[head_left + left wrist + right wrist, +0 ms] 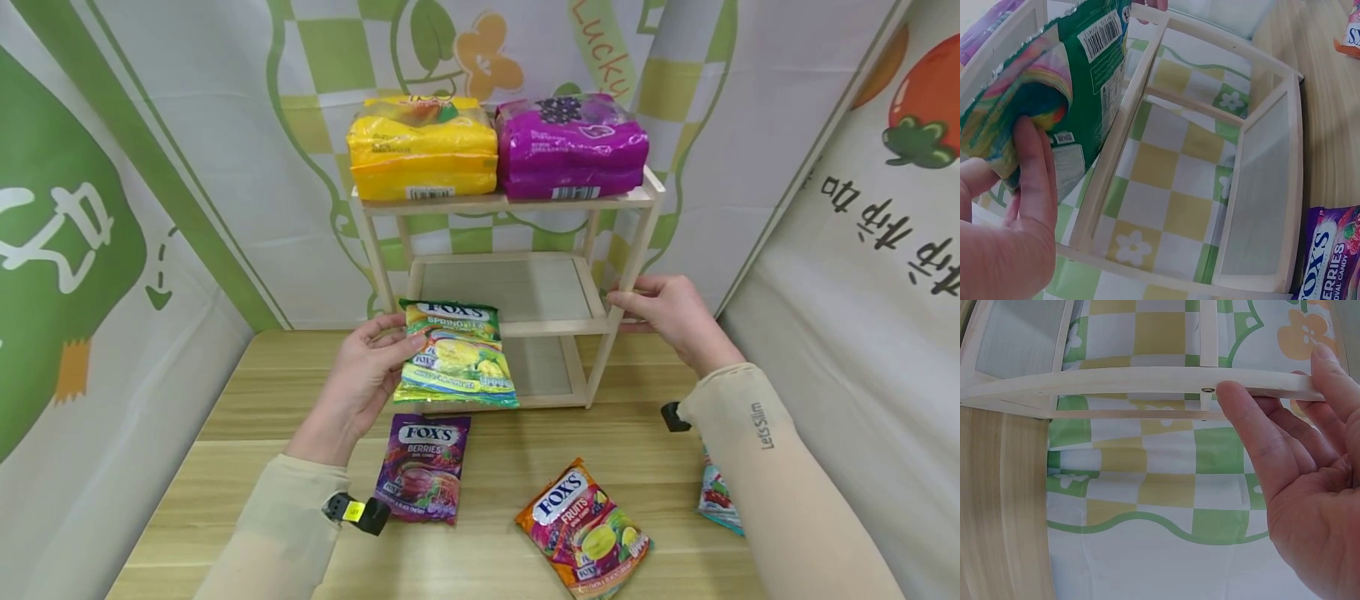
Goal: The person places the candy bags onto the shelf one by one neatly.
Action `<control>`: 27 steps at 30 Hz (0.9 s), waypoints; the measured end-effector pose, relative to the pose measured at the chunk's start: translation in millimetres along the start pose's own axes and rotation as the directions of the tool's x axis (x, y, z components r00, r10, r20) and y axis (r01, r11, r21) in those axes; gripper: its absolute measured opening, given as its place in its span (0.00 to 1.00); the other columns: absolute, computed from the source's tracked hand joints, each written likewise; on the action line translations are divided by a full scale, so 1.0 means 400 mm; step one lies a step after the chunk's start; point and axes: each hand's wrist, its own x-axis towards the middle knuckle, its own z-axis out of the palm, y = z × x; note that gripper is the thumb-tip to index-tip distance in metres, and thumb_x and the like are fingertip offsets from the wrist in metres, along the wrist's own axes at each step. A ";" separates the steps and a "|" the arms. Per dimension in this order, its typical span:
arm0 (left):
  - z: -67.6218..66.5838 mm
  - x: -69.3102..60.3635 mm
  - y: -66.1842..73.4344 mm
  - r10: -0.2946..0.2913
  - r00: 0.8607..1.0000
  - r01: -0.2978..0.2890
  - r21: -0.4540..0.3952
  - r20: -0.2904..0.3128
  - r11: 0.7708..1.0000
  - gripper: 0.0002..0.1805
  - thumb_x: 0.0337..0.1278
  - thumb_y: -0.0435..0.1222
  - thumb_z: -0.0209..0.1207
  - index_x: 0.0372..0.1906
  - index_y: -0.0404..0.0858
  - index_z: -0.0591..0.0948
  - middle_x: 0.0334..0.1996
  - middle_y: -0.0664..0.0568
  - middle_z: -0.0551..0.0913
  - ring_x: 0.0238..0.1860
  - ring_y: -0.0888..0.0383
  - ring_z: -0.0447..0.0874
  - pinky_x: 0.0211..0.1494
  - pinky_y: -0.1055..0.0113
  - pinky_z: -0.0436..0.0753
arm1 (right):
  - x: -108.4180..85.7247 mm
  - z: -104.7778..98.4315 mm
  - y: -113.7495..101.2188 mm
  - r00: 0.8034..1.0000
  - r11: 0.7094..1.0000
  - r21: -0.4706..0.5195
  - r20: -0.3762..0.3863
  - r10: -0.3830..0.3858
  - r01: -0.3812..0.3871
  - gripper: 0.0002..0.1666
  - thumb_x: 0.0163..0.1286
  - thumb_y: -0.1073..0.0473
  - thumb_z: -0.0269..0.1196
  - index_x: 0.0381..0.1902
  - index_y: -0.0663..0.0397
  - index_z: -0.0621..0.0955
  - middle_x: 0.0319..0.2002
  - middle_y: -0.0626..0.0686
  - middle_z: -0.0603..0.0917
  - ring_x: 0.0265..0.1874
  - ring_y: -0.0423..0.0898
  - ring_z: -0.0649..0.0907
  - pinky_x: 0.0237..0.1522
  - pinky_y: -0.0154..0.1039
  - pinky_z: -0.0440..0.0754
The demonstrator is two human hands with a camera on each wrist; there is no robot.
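The left hand [363,367] is pinching the green packet [459,354] by its left edge, before the middle shelf [517,287]. The right hand [671,315]'s fingers are gripping the rack's right post [637,250], presumably steadying it.

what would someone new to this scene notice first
The eye would likely go first to the shiny yellow plastic package and the glossy purple plastic package, side by side on top of the pale wooden shelf rack. Next comes the green-and-yellow FOX'S candy bag that the left hand holds at the rack's front, while the right hand grips the rack's right front post.
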 end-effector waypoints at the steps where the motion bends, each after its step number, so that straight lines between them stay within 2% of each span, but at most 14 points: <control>1: 0.000 0.001 -0.001 -0.003 1.000 0.003 0.002 -0.009 1.000 0.24 0.64 0.29 0.66 0.60 0.39 0.70 0.39 0.55 0.83 0.37 0.63 0.82 0.33 0.79 0.79 | 0.000 0.000 0.000 1.000 1.000 -0.001 0.000 0.000 0.000 0.32 0.76 0.50 0.64 0.67 0.68 0.76 0.63 0.67 0.79 0.53 0.51 0.87 0.50 0.38 0.88; 12: 0.006 0.006 -0.005 -0.038 0.994 0.031 -0.058 -0.107 0.998 0.21 0.66 0.28 0.64 0.58 0.38 0.69 0.39 0.56 0.83 0.36 0.65 0.80 0.33 0.79 0.78 | 0.000 0.001 -0.001 1.000 1.000 -0.005 0.004 0.004 -0.004 0.32 0.76 0.50 0.64 0.66 0.68 0.76 0.63 0.67 0.79 0.54 0.55 0.86 0.49 0.38 0.88; 15: 0.006 0.006 -0.007 -0.056 0.991 0.047 -0.071 -0.123 0.996 0.23 0.66 0.29 0.64 0.61 0.36 0.69 0.43 0.54 0.82 0.38 0.65 0.82 0.38 0.79 0.81 | -0.001 0.001 -0.001 1.000 1.000 -0.006 0.002 0.003 -0.003 0.31 0.76 0.50 0.64 0.66 0.68 0.76 0.62 0.67 0.79 0.53 0.54 0.87 0.49 0.38 0.88; 20: 0.005 0.004 -0.013 -0.089 0.989 0.076 -0.111 -0.120 0.991 0.26 0.70 0.31 0.62 0.66 0.34 0.66 0.50 0.51 0.80 0.41 0.64 0.84 0.48 0.77 0.84 | 0.000 0.002 0.000 1.000 1.000 -0.007 -0.004 0.001 -0.001 0.31 0.76 0.51 0.64 0.66 0.69 0.76 0.62 0.67 0.79 0.53 0.52 0.87 0.49 0.38 0.88; 27: 0.006 -0.010 -0.015 -0.109 0.989 0.084 -0.225 -0.100 0.971 0.19 0.72 0.32 0.59 0.61 0.39 0.68 0.48 0.52 0.82 0.41 0.61 0.85 0.45 0.74 0.85 | 0.000 0.002 0.001 1.000 1.000 -0.007 -0.007 0.007 -0.007 0.31 0.76 0.51 0.63 0.67 0.69 0.76 0.63 0.67 0.79 0.53 0.52 0.87 0.49 0.38 0.88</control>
